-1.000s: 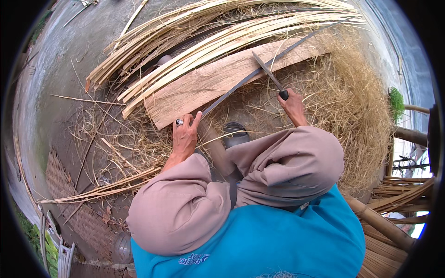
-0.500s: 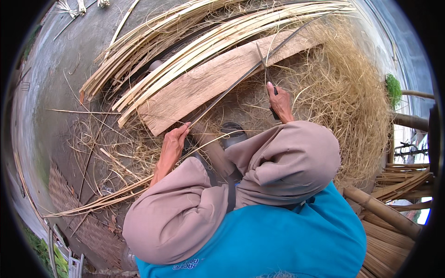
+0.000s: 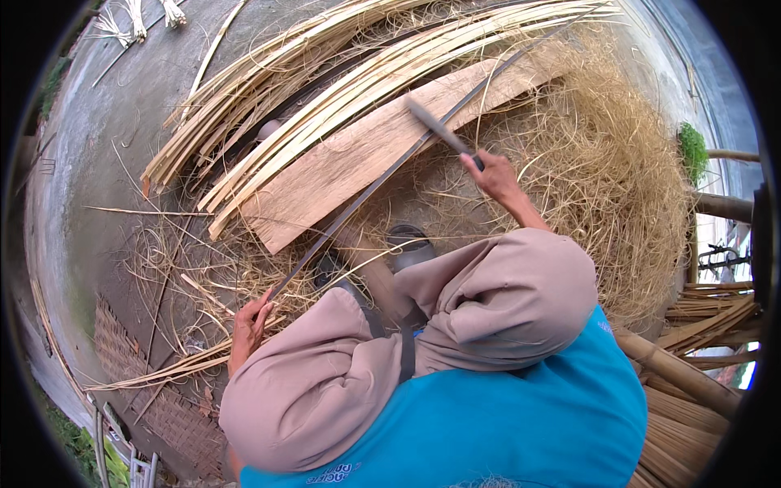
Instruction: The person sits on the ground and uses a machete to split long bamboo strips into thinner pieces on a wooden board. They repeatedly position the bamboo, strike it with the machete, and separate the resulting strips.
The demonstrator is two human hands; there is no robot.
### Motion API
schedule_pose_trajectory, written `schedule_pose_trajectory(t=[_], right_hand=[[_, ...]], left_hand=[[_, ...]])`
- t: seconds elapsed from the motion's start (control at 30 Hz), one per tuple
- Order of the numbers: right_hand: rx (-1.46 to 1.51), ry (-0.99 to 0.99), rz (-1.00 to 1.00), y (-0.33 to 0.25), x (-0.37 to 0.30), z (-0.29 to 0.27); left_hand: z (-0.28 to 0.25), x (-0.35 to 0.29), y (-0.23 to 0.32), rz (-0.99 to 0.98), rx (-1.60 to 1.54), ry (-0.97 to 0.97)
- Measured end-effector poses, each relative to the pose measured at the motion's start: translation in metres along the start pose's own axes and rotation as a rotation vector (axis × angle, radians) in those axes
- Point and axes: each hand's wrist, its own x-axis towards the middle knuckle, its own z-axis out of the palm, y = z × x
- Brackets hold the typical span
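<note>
A long dark strip, bamboo by its look, runs slantwise from my left hand [image 3: 249, 322] across a wooden board [image 3: 321, 185] toward the far right. My left hand, low beside my left knee, pinches the near end of this strip [image 3: 348, 213]. In my right hand [image 3: 496, 176] is a knife [image 3: 436, 124], its black handle in my fist. The grey blade points up and left and crosses the strip over the board's near edge; I cannot tell whether it touches the strip. Pale curly shavings lie beneath and around.
Pale split strips [image 3: 325, 114] lie beyond the board. A large heap of shavings [image 3: 610, 179] fills the right side. At lower left are a woven mat [image 3: 154, 390] and loose strips [image 3: 171, 370]. Bamboo poles [image 3: 679, 370] stand close on my right.
My left hand has moved back toward the lower left, holding the strip. The knife has swung leftward in my right hand, its tip now farther left and a little lower.
</note>
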Motion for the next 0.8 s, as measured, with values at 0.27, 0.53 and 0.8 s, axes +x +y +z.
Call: schedule_pose_trajectory(t=[0.27,0.53,0.8], right_hand=[[0.247,-0.111,0.234,-0.070,-0.002,0.001],[0.270,-0.079,0.409,-0.039,-0.002,-0.042],[0.059,-0.068,0.047,-0.018,-0.003,-0.027]], left_hand=[[0.053,0.038,0.091,0.117,0.103,0.357],[0.070,0.064,0.089,0.271,0.175,0.449],[0.030,0.006,0.020,0.146,0.187,0.379]])
